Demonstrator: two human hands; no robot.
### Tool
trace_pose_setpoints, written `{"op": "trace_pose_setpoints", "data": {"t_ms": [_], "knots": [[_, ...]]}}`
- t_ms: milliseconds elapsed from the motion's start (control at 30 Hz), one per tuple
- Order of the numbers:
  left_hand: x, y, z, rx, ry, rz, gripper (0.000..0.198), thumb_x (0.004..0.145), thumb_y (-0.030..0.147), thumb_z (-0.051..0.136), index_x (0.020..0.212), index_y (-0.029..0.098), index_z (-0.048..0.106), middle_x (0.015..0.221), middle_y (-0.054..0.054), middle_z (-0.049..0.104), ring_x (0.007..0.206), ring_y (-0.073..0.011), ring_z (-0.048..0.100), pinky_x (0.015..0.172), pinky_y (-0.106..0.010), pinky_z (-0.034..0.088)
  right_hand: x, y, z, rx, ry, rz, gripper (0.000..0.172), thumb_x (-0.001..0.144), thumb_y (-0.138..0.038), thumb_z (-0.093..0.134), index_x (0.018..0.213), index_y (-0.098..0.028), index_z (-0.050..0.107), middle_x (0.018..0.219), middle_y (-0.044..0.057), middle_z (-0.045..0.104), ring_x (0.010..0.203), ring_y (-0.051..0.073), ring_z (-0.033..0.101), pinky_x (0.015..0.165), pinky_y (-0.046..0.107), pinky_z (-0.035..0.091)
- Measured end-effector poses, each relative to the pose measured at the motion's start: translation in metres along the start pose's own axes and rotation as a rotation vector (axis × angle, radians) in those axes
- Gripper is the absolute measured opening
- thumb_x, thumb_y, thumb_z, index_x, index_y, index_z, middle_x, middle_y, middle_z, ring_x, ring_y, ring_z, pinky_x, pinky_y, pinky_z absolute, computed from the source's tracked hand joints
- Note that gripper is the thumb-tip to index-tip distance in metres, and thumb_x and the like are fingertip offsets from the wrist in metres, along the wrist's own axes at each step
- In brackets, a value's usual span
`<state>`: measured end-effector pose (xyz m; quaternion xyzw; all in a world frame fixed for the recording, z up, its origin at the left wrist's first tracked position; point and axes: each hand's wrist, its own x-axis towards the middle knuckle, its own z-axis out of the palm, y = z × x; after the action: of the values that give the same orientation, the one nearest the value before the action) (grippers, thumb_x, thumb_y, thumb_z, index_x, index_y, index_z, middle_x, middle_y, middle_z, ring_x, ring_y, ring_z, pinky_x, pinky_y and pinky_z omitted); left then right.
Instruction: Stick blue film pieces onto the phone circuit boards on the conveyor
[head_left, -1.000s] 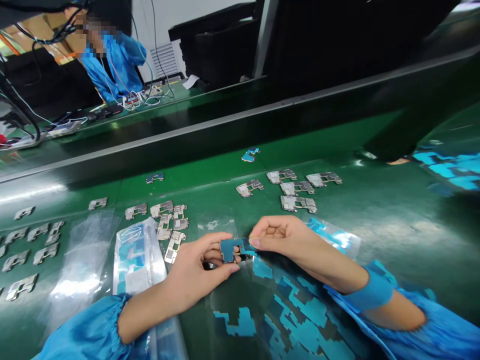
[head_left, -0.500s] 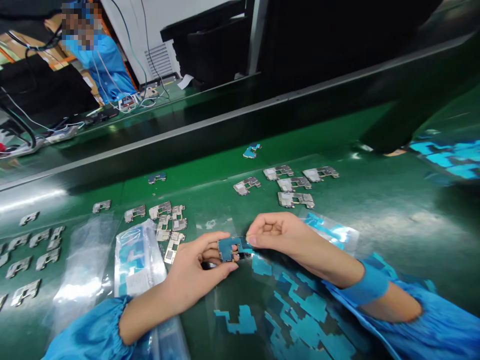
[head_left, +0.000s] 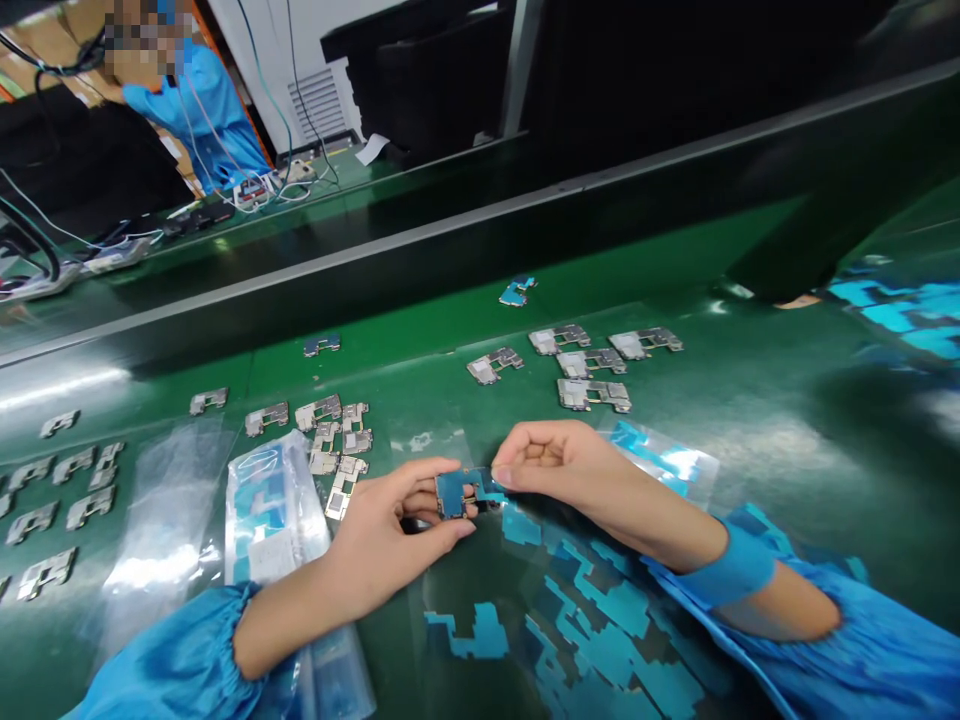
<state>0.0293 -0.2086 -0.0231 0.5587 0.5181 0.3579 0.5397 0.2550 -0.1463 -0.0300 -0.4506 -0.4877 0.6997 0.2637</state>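
Observation:
My left hand point(head_left: 379, 525) holds a small phone circuit board point(head_left: 452, 494) between thumb and fingers, its blue-covered face up. At the board's right end, my right hand point(head_left: 544, 460) pinches the edge of a thin blue film point(head_left: 489, 490) between thumb and forefinger. How much of that film lies stuck down is too small to tell. Just below the hands, a blue cut-out film point(head_left: 480, 632) lies by itself. To its right, more blue film cut-outs point(head_left: 615, 620) overlap on clear sheeting.
Grey boards point(head_left: 592, 395) lie beyond my right hand, and more boards point(head_left: 341, 485) beyond my left. A clear bag point(head_left: 262, 500) with blue films is beside my left forearm. A dark ledge point(head_left: 420, 250) runs along the back. A person in blue point(head_left: 217, 110) is behind it.
The camera view has shifted slightly. Both hands stay at the board, with little visible movement of the fingers or the blue film.

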Motion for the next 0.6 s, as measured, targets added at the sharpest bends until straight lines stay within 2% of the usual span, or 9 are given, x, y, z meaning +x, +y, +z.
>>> {"op": "trace_pose_setpoints", "data": {"t_ms": [400, 500, 600], "knots": [[-0.0014, -0.0019, -0.0001, -0.008, -0.029, 0.045, 0.048, 0.079, 0.02, 0.08, 0.125, 0.018, 0.067, 0.1, -0.008, 0.083, 0.092, -0.0235, 0.081, 0.081, -0.032, 0.067, 0.0015, 0.0024, -0.0005, 0.012, -0.008, 0.025, 0.022, 0.066, -0.032, 0.092, 0.074, -0.02, 0.076, 0.068, 0.0, 0.067, 0.066, 0.013, 0.057, 0.06, 0.025, 0.043], [-0.0028, 0.0004, -0.0036, -0.004, -0.056, 0.052, 0.041, 0.089, 0.028, 0.073, 0.128, 0.018, 0.066, 0.101, -0.008, 0.083, 0.089, -0.0206, 0.08, 0.08, -0.029, 0.066, 0.0014, 0.0022, -0.0007, 0.025, -0.011, 0.04, 0.023, 0.065, -0.032, 0.092, 0.073, -0.019, 0.075, 0.068, 0.001, 0.07, 0.067, 0.014, 0.06, 0.062, 0.025, 0.045], [-0.0034, 0.0032, -0.0067, -0.008, -0.075, 0.055, 0.03, 0.103, 0.034, 0.056, 0.128, 0.021, 0.067, 0.1, -0.005, 0.082, 0.08, -0.0145, 0.078, 0.079, -0.026, 0.065, 0.0018, 0.0027, -0.0012, 0.03, -0.019, 0.047, 0.022, 0.066, -0.032, 0.091, 0.074, -0.019, 0.075, 0.07, 0.002, 0.072, 0.068, 0.014, 0.062, 0.063, 0.025, 0.046]]}}
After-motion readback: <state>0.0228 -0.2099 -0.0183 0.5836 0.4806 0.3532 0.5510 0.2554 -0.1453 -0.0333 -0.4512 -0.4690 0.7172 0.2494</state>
